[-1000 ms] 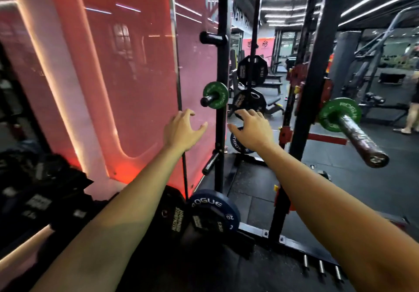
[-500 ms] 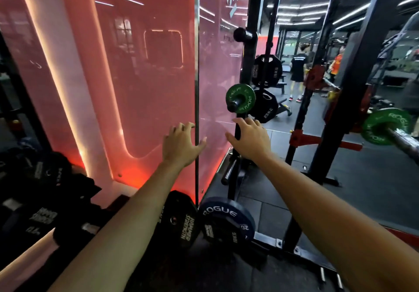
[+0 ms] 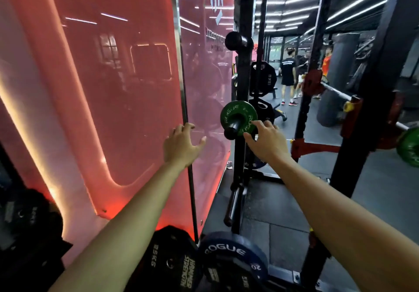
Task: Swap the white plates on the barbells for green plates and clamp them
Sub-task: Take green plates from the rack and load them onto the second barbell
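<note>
Green plate (image 3: 238, 117) matt (rubber, prob.)

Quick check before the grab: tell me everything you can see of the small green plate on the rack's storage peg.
The green plate is a small round disc, matte and rubbery-looking, with pale raised ROGUE lettering around its face. It hangs upright on a black storage peg that sticks out toward the camera from the rack upright, alone on that peg. The right hand reaches its lower right rim, fingertips at or on the edge, not yet curled round it. The left hand is apart from it.
</note>
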